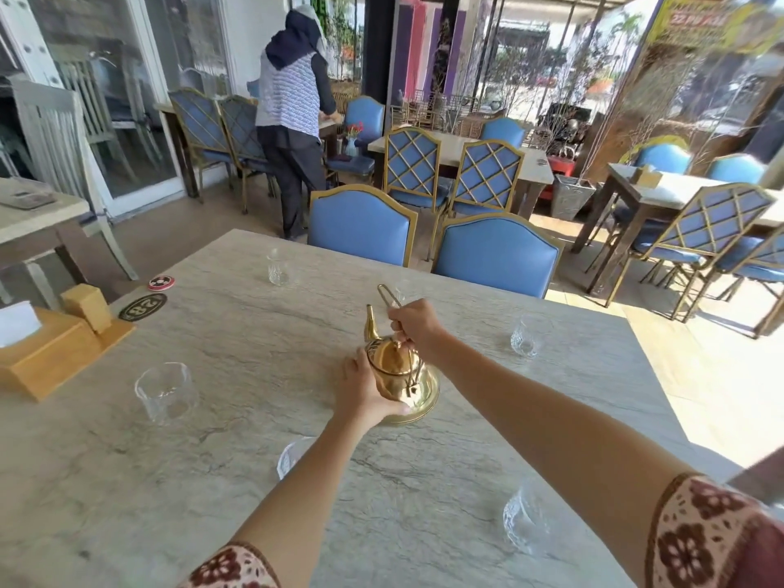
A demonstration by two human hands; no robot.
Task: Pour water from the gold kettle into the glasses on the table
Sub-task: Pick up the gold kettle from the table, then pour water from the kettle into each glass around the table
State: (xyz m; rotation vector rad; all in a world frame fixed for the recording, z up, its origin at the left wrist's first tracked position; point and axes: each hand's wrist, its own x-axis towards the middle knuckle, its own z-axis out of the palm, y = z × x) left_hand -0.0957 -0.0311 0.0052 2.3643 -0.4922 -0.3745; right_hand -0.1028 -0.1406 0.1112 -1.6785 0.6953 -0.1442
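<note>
The shiny gold metal kettle (401,375) stands near the middle of the pale marbled stone table (237,358). The right hand (413,326) has its fingers curled tight round the thin wire handle; the left hand (365,390) cups the kettle's belly, fingers pressed together. Six clear drinking glasses (166,392) stand around it, none touching. The left forearm partly hides one; another, behind the handle, is hard to make out.
</note>
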